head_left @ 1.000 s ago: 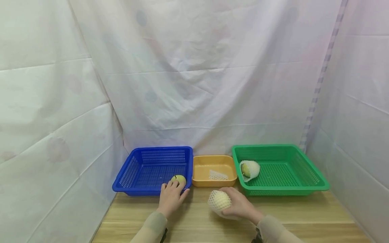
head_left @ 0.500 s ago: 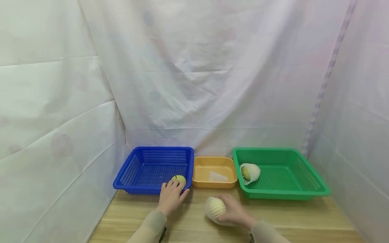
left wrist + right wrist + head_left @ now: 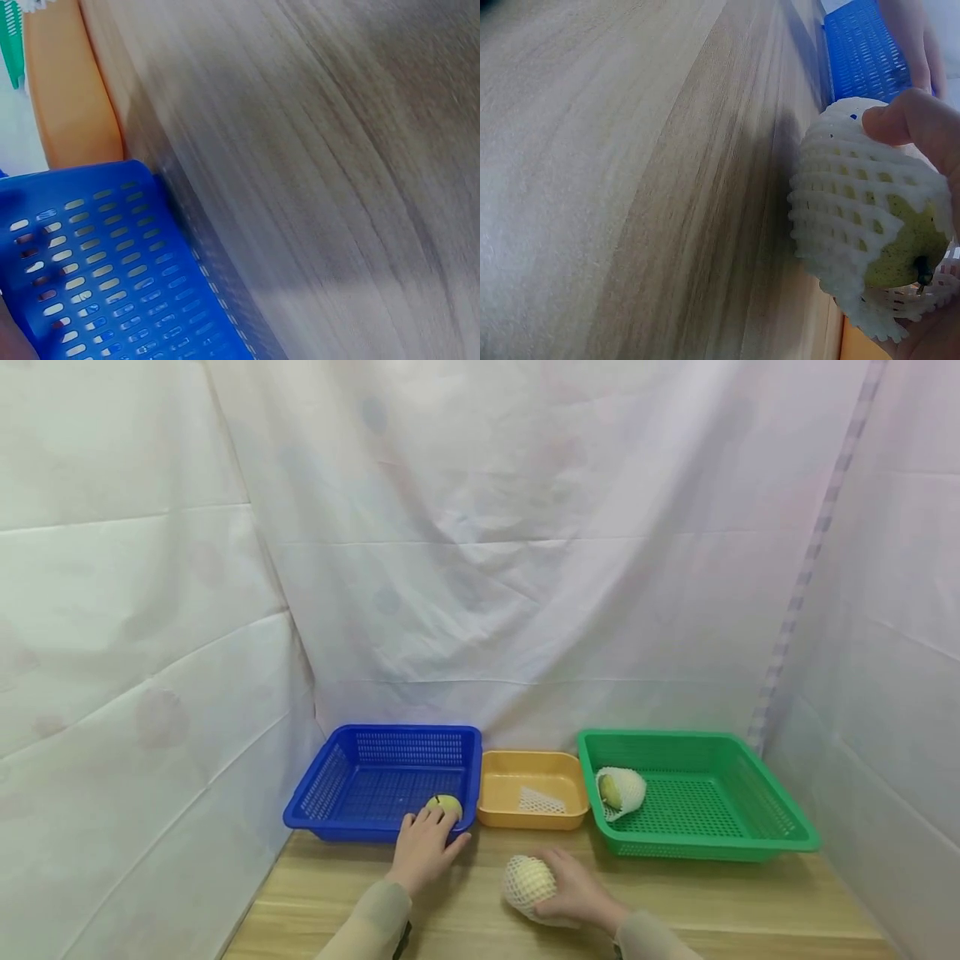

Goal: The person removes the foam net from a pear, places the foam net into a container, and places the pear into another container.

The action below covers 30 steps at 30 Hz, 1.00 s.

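Note:
In the head view my left hand [image 3: 426,850] reaches over the front rim of the blue basket [image 3: 315,825], its fingers resting on a green pear [image 3: 444,804] near the basket's right front corner. My right hand [image 3: 576,892] grips a pear in a white foam net [image 3: 529,882] above the wooden table. The right wrist view shows my thumb pressed on the net [image 3: 840,195], with the green pear [image 3: 909,251] and its dark stem showing at the net's open end. In the left wrist view the blue basket's perforated wall [image 3: 105,262] hides most of my left hand.
Between the baskets stands a yellow tray [image 3: 498,819] with an empty white foam net [image 3: 540,801] in it. On the right, a green basket [image 3: 780,839] holds a net-wrapped pear [image 3: 632,790] at its left side. White cloth [image 3: 465,610] hangs behind and at both sides.
My right hand has moved a little left and down towards me with the net-wrapped pear. My left hand has stayed on the pear in the blue basket. The head view has shifted slightly.

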{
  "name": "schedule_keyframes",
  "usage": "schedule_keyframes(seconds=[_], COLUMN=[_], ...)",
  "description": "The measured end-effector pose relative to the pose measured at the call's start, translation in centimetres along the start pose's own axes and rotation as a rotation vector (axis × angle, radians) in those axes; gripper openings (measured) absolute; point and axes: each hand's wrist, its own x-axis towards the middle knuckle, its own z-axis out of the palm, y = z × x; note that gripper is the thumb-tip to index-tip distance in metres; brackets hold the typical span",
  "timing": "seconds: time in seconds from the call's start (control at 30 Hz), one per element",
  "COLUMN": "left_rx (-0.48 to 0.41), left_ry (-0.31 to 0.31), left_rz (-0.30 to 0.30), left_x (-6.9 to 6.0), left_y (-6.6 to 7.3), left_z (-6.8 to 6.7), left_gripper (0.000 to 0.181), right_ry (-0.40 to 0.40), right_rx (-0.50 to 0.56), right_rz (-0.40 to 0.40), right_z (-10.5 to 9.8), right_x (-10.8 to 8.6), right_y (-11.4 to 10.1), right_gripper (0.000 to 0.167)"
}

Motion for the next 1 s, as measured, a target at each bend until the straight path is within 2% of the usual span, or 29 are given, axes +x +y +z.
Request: schedule_keyframes(seconds=[0.17,0.43,0.7,0.8,1.0], left_rx=[-0.023,-0.062,-0.046,-0.075,-0.149], left_ry=[0.023,0.111,0.308,0.338,0.349], left_rz=[-0.003,0.044,0.221,0.270,0.373], left_x=[-0.1,0.1,0.1,-0.1,-0.5], left_y=[0.0,0.6,2.4,3.2,4.7], left_z=[0.1,-1.0,-2.6,-2.9,-2.8], left_gripper=[0.043,0.036,0.031,0.031,0.029], right_ry=[0.007,0.004,-0.028,-0.042,-0.071], right_rx=[0.010,0.013,0.014,0.018,0.019], right_rz=[0.000,0.010,-0.002,-0.001,0.009], right_z=[0.0,0.0,-0.2,-0.4,-0.6], right_x=[-0.1,-0.1,-0.3,-0.4,-0.4], right_y=[0.0,0.3,0.7,0.7,0.7], right_gripper=[0.080,0.082,0.082,0.082,0.084])
